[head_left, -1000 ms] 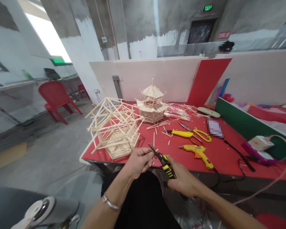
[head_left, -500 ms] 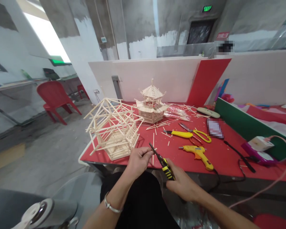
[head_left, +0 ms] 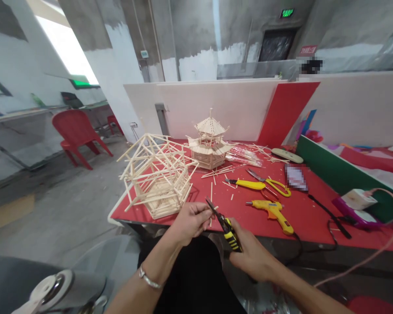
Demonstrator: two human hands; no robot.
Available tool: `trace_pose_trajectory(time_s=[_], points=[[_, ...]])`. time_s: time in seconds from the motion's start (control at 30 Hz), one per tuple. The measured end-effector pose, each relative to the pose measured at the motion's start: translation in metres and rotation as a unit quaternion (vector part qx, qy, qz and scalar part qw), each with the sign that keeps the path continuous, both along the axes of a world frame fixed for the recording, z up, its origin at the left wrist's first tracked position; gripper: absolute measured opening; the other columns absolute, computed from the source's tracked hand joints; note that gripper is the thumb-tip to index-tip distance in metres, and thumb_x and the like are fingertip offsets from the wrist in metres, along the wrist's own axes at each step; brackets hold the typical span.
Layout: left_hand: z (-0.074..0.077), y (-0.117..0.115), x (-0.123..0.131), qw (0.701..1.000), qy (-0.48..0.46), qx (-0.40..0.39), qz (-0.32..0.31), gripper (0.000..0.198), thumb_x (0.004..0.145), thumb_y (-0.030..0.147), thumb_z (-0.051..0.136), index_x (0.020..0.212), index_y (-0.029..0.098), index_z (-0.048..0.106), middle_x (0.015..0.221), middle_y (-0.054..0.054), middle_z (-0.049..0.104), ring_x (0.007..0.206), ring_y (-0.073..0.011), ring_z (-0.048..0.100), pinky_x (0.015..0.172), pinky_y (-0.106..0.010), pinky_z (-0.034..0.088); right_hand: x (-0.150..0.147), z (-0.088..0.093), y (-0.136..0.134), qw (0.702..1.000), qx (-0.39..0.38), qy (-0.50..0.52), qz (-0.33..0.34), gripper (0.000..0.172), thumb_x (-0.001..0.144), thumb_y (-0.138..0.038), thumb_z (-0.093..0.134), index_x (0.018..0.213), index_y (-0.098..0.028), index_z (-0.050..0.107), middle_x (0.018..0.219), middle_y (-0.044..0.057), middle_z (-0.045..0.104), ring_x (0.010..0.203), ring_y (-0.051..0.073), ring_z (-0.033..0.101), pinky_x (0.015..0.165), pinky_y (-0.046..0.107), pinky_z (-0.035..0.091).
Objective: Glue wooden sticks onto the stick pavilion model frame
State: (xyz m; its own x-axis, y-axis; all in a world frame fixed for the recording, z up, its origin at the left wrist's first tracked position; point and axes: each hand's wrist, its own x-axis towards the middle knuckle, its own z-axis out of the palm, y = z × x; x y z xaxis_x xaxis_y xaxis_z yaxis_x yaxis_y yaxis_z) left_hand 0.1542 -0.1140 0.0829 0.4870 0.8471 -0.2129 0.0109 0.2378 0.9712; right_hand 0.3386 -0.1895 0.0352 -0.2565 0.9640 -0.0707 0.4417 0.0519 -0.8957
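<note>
My right hand (head_left: pixel 252 255) grips the yellow-and-black handles of a pair of cutters (head_left: pixel 223 224), whose dark jaws point up and left. My left hand (head_left: pixel 190 221) is closed in a pinch on a thin wooden stick (head_left: pixel 212 208) held at the jaws. Both hands hover over my lap, just in front of the red table's (head_left: pixel 301 218) near edge. A half-built house frame of sticks (head_left: pixel 157 176) stands on the table's left corner, right behind my left hand.
A finished stick pagoda (head_left: pixel 209 141) stands farther back. Loose sticks, yellow scissors (head_left: pixel 271 183), a yellow-handled tool (head_left: pixel 247 183) and a yellow glue gun (head_left: pixel 275 212) with its black cord lie on the table. A green divider (head_left: pixel 334 168) runs along the right. A red chair (head_left: pixel 74 131) stands on the left floor.
Both hands have stayed nearly in place; the cutters' jaws have shifted slightly against the stick pinched in my left hand.
</note>
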Motion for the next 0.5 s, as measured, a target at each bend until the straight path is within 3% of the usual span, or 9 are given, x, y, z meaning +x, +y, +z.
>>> trace_pose_trajectory(time_s=[0.2,0.3,0.4,0.5], points=[[-0.01,0.006,0.007,0.991,0.043,0.088,0.09,0.033,0.076,0.046,0.064,0.062,0.016,0.059,0.04,0.006,0.044,0.032,-0.0048,0.027,0.036,-0.021,0.018,0.0,0.002,0.006,0.997,-0.042,0.069,0.0,0.068,0.058,-0.009,0.051,0.125,-0.021,0.044,0.091,-0.002,0.052,0.08,0.015,0.045,0.07,0.026,0.037],[-0.016,0.013,0.004,0.985,0.063,0.13,0.094,0.03,0.079,0.041,0.062,0.064,0.015,0.063,0.044,0.005,0.046,0.037,-0.0054,0.03,0.04,-0.021,0.021,0.002,0.004,0.006,0.989,-0.098,0.114,-0.002,0.055,0.061,-0.011,0.05,0.116,-0.021,0.049,0.085,-0.004,0.046,0.075,0.013,0.042,0.065,0.024,0.036],[-0.021,0.017,0.0,0.981,0.069,0.157,0.085,0.029,0.079,0.038,0.063,0.062,0.015,0.064,0.046,0.004,0.048,0.041,-0.0062,0.034,0.043,-0.02,0.024,0.004,0.003,0.002,0.987,-0.098,0.128,-0.014,0.036,0.061,-0.011,0.051,0.096,-0.019,0.054,0.079,-0.005,0.043,0.072,0.012,0.039,0.063,0.023,0.034],[-0.024,0.017,0.0,0.987,0.017,0.137,0.084,0.03,0.077,0.04,0.068,0.062,0.014,0.065,0.046,0.003,0.048,0.042,-0.006,0.036,0.043,-0.02,0.025,0.003,-0.002,-0.004,0.956,-0.168,0.24,0.008,0.042,0.058,-0.012,0.053,0.099,-0.021,0.056,0.078,-0.004,0.046,0.069,0.011,0.041,0.062,0.024,0.034]])
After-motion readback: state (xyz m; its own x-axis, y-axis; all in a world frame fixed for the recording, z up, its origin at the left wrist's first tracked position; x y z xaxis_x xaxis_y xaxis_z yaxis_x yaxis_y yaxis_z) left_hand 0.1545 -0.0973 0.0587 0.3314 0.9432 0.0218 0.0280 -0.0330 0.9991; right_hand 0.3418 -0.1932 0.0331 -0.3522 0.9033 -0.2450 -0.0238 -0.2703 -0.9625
